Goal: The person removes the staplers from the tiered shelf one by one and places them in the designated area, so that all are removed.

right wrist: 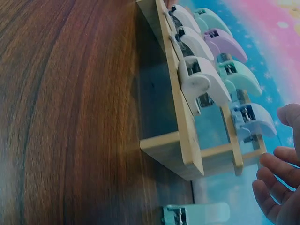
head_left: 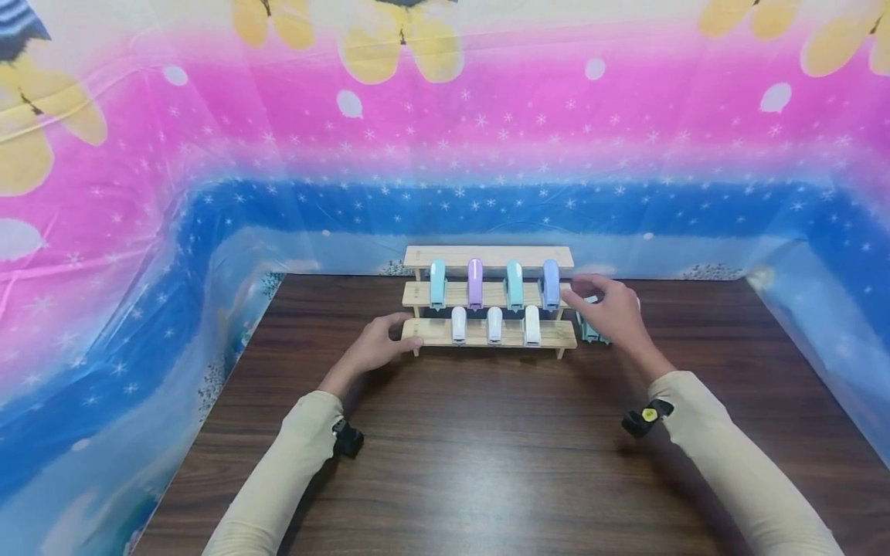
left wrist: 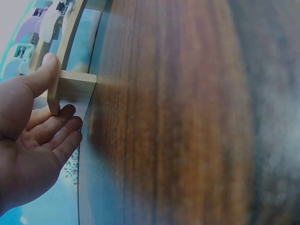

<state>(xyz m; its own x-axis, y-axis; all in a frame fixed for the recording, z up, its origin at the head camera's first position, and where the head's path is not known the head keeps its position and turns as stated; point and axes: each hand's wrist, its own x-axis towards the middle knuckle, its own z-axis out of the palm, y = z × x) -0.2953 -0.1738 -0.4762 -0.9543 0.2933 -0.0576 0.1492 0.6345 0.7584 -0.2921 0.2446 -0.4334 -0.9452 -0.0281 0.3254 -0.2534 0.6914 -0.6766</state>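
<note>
A three-step wooden rack (head_left: 488, 256) bears three white staplers (head_left: 494, 325) on its lowest step. On the middle step stand a purple stapler (head_left: 475, 283), a blue one (head_left: 550, 283) and two teal ones. My left hand (head_left: 378, 344) grips the lowest step's left end, thumb on top and fingers below, as the left wrist view shows. My right hand (head_left: 615, 313) hovers by the middle step's right end, near the blue stapler (right wrist: 255, 121), its fingers (right wrist: 281, 173) loosely bent with nothing between them.
On the table (head_left: 452, 440), right of the rack, lies a teal stapler (right wrist: 206, 213), partly hidden by my right hand in the head view. The top step holds nothing. A patterned cloth (head_left: 501, 154) hangs behind and along both sides.
</note>
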